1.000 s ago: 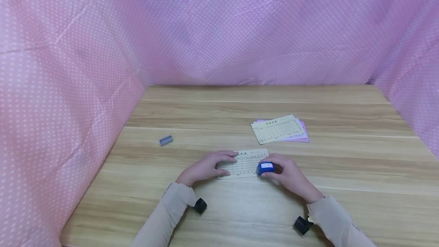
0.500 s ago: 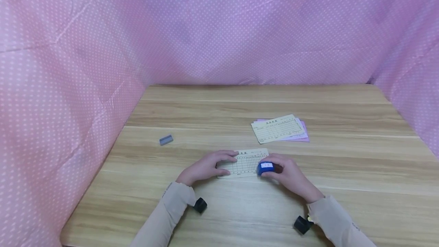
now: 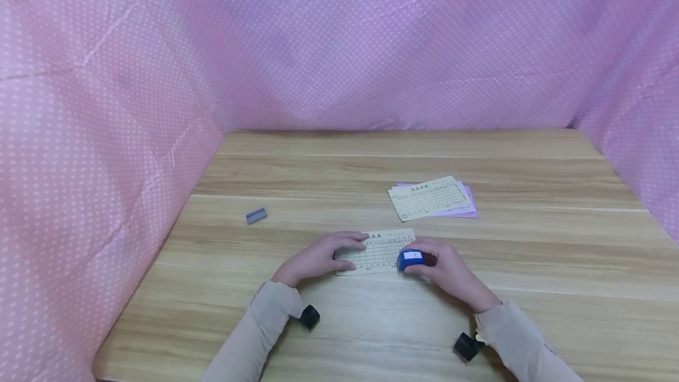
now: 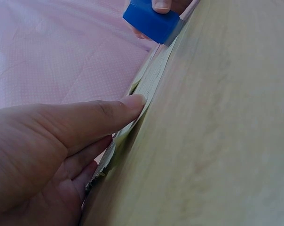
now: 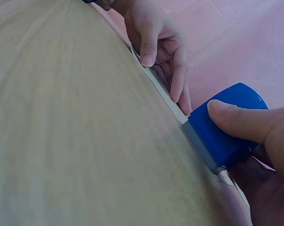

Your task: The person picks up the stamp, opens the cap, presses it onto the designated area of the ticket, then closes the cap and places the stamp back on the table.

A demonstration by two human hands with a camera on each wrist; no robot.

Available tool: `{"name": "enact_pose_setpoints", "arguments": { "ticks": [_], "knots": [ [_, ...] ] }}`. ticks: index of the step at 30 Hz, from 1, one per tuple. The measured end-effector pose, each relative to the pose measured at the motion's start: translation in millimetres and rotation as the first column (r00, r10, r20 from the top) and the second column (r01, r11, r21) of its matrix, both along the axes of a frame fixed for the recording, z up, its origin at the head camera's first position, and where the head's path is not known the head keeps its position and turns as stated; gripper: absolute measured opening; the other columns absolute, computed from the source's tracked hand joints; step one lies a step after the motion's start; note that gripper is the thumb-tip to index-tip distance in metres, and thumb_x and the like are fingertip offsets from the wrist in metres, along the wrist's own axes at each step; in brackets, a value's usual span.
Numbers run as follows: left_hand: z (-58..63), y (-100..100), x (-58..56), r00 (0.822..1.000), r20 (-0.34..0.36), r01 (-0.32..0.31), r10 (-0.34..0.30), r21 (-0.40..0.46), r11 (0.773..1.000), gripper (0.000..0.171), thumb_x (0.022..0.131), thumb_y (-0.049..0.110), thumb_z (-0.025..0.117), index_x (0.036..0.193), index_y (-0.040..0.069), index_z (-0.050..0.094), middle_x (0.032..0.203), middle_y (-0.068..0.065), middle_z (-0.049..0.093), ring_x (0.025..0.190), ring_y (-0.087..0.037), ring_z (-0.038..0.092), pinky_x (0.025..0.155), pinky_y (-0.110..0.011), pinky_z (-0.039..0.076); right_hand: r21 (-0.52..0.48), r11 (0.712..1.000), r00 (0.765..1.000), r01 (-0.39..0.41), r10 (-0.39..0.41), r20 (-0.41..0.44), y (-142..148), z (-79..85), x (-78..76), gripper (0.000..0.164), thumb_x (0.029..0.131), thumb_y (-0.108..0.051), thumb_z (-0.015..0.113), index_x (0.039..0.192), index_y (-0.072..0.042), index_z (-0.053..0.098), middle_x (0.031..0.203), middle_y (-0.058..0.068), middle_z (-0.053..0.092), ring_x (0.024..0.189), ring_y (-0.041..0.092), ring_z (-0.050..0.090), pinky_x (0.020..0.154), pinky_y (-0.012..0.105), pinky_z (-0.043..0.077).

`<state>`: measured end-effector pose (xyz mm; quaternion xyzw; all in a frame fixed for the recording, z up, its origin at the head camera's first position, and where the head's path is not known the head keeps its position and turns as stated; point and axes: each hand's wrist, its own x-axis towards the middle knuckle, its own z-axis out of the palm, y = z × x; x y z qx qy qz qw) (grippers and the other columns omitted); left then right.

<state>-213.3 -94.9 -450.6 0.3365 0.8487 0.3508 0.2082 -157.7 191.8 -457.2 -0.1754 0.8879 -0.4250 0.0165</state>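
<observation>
A cream printed form slip (image 3: 381, 253) with a ruled grid lies in front of me, with other sheets under it. My left hand (image 3: 318, 257) rests on its left side; in the left wrist view the thumb (image 4: 132, 101) presses near the edge, where the sheets' corner curls up. My right hand (image 3: 451, 267) grips a blue stamp (image 3: 410, 260) between thumb and fingers at the slip's lower right. In the right wrist view the stamp (image 5: 226, 129) stands with its grey base down against the paper. Its underside is hidden.
Beyond my right hand lies a fanned stack of cream, white and purple slips (image 3: 431, 198). A small grey-blue rectangular piece (image 3: 257, 216), like a stamp cap, sits at the left. Pink dotted cloth (image 3: 371, 46) hangs around the wooden table (image 3: 297, 164).
</observation>
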Motion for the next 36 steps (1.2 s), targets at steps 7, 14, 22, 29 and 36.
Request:
{"name": "enact_pose_setpoints", "arguments": {
  "ticks": [7, 14, 22, 29, 36],
  "knots": [
    [1.2, 0.3, 0.3, 1.000, -0.008, -0.005, 0.005, -0.016, 1.000, 0.043, 0.088, 0.019, 0.071, 0.130, 0.016, 0.061, 0.150, 0.007, 0.045, 0.142, -0.015, 0.037, 0.117, -0.039, 0.032, -0.004, 1.000, 1.000, -0.007, 0.007, 0.011, 0.4, 0.7, -0.4, 0.034, 0.077, -0.012, 0.079, 0.110, -0.014, 0.071, 0.118, 0.008, 0.069, 0.114, 0.031, 0.062, 0.100, 0.053, 0.046],
    [0.9, 0.5, 0.2, 1.000, -0.008, -0.009, 0.009, -0.017, 1.000, 0.043, 0.089, 0.019, 0.070, 0.130, 0.016, 0.061, 0.150, 0.008, 0.045, 0.142, -0.014, 0.037, 0.117, -0.038, 0.032, 0.009, 1.000, 0.999, -0.014, 0.014, 0.033, 1.3, 0.4, -1.6, 0.034, 0.077, -0.014, 0.079, 0.110, -0.015, 0.071, 0.119, 0.009, 0.069, 0.116, 0.033, 0.061, 0.102, 0.055, 0.044],
    [2.1, 0.5, 0.8, 1.000, -0.007, -0.007, 0.007, -0.018, 1.000, 0.043, 0.089, 0.020, 0.070, 0.130, 0.017, 0.061, 0.150, 0.008, 0.045, 0.142, -0.014, 0.037, 0.117, -0.038, 0.032, 0.023, 1.000, 0.999, -0.011, 0.010, 0.031, 0.5, 2.5, -0.8, 0.032, 0.078, -0.014, 0.079, 0.109, -0.015, 0.072, 0.117, 0.007, 0.070, 0.113, 0.030, 0.063, 0.101, 0.055, 0.045],
    [1.0, -0.3, 1.0, 1.000, -0.011, -0.005, 0.005, -0.014, 1.000, 0.043, 0.089, 0.020, 0.071, 0.130, 0.017, 0.061, 0.150, 0.008, 0.045, 0.142, -0.014, 0.037, 0.117, -0.039, 0.032, 0.046, 0.999, 1.000, -0.017, 0.016, 0.027, -1.2, 5.7, 0.3, 0.031, 0.078, -0.014, 0.078, 0.109, -0.015, 0.072, 0.115, 0.006, 0.070, 0.110, 0.027, 0.064, 0.098, 0.051, 0.048],
    [1.0, -0.6, 1.4, 1.000, -0.003, -0.010, 0.010, -0.011, 1.000, 0.043, 0.088, 0.020, 0.071, 0.130, 0.018, 0.061, 0.150, 0.009, 0.045, 0.142, -0.014, 0.037, 0.117, -0.040, 0.032, 0.080, 0.997, 1.000, -0.025, 0.025, 0.001, -3.4, 8.2, 1.2, 0.030, 0.078, -0.014, 0.078, 0.108, -0.014, 0.072, 0.111, 0.004, 0.071, 0.106, 0.023, 0.066, 0.096, 0.047, 0.050]
  ]
}}
